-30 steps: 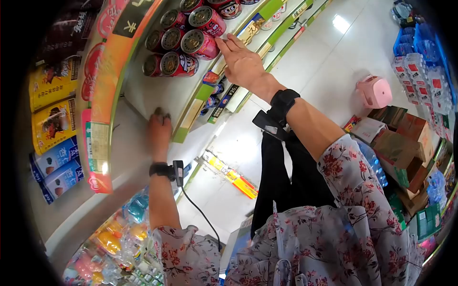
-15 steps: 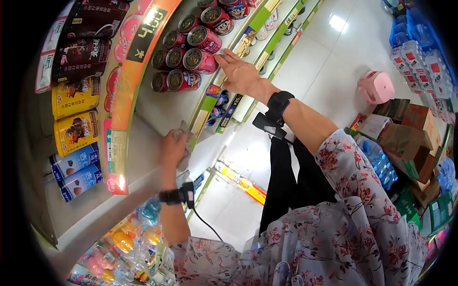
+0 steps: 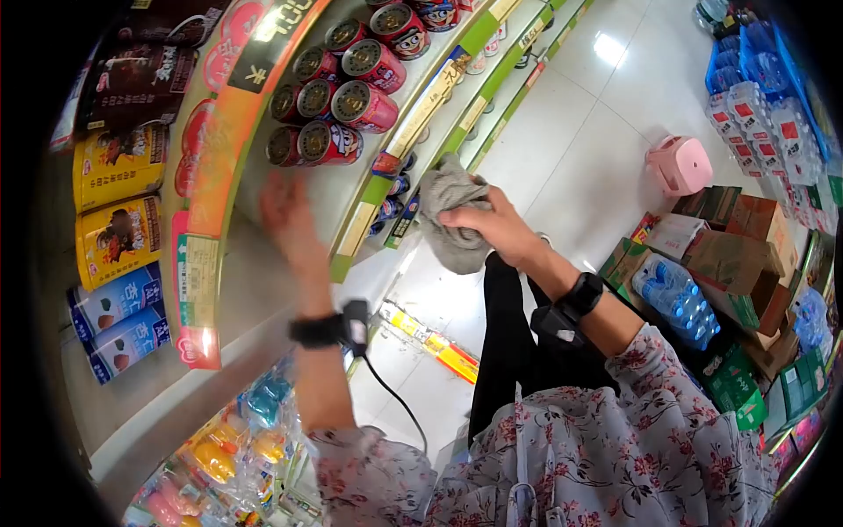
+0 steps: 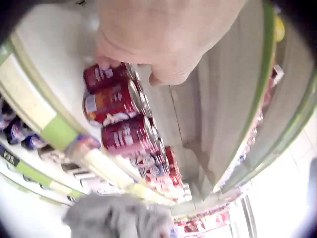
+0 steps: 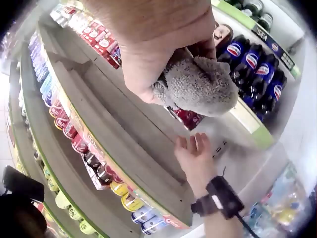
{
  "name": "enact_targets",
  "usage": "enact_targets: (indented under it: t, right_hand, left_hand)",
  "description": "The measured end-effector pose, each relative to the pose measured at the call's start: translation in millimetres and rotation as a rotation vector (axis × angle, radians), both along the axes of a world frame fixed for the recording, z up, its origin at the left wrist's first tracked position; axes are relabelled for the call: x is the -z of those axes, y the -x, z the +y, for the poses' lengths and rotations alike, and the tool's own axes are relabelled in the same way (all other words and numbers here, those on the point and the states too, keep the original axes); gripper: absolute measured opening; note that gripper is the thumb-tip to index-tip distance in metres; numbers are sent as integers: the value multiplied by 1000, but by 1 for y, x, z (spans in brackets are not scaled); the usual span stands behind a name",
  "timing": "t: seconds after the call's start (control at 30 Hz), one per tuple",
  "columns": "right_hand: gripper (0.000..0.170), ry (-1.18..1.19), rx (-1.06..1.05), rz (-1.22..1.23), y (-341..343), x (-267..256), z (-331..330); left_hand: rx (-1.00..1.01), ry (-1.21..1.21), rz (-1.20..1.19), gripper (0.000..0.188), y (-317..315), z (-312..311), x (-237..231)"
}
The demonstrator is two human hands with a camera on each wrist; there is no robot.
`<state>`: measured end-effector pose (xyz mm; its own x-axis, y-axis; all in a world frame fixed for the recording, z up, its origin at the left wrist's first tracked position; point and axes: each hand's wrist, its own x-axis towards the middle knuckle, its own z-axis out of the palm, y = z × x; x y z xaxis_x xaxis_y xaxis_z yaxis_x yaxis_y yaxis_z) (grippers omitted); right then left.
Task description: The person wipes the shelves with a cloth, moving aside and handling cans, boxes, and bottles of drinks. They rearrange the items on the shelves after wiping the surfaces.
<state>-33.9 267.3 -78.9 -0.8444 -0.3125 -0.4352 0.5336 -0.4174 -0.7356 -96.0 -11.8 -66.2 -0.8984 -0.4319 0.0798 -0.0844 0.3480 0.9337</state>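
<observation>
My right hand (image 3: 500,230) grips a bunched grey cloth (image 3: 457,215) in front of the shelf edge. In the right wrist view the cloth (image 5: 198,87) bulges out past the curled fingers. My left hand (image 3: 291,215), blurred, is over the shelf (image 3: 250,255), just beside the nearest red cans (image 3: 329,143). Its fingers look loosely extended in the right wrist view, where the left hand (image 5: 194,153) holds nothing visible. In the left wrist view its fingertips overlap the end red can (image 4: 104,75). The cans stand in rows on the shelf.
A raised shelf rim with price tags (image 3: 241,114) fronts yellow packs (image 3: 123,233) and blue packs (image 3: 123,321) at left. Lower shelves hold blue-labelled bottles (image 5: 257,67). A pink stool (image 3: 680,165), cardboard boxes (image 3: 733,263) and bottled water (image 3: 672,294) stand on the floor at right.
The grey cloth has passed from my left hand to my right, which has left the cans and drawn back from the shelf. My left hand has moved up towards the cans.
</observation>
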Motion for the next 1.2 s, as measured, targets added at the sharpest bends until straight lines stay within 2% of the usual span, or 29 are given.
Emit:
enact_targets:
  t: [0.03,0.07,0.13,0.23,0.27,0.37,0.47,0.67,0.77,0.87,0.97,1.07,1.2]
  right_hand:
    - [45,-43,-4,-2,-3,3,10]
    - [45,-36,29,34,-6,7,18]
    - [44,-24,49,-45,-12,11,34]
    - [41,-1,97,-111,-19,9,50]
    - [40,32,116,-124,-21,6,53]
    - [37,92,171,-155,-26,3,56]
    - [39,123,188,-192,-32,6,58]
    - [38,96,217,-241,-50,21,62]
    - [37,84,228,-298,-58,24,68]
    - [36,77,243,-312,-62,28,73]
    - [36,73,249,-320,-64,28,75]
    - [37,90,266,-312,-63,28,75]
    - [37,90,330,-294,-61,19,83]
  left_hand:
    - [-4,-16,175,60,18,-22,13]
    - [13,25,107,64,31,-22,9]
    - [46,108,-30,71,57,-17,-13]
    - [141,62,-268,79,76,-16,-14]
    - [148,-16,-256,75,79,-24,-7]
    - [244,189,-181,72,76,-39,-2]
    - [222,164,-283,70,67,-36,-14]
    - [180,32,-330,67,70,-47,-9]
    - [245,110,-321,69,67,-47,-15]
    - [498,205,-95,63,71,-78,13]
    - [448,514,-73,65,76,-95,23]
    - [129,492,-74,65,67,-105,36]
    - [-126,613,-121,65,51,-125,18]
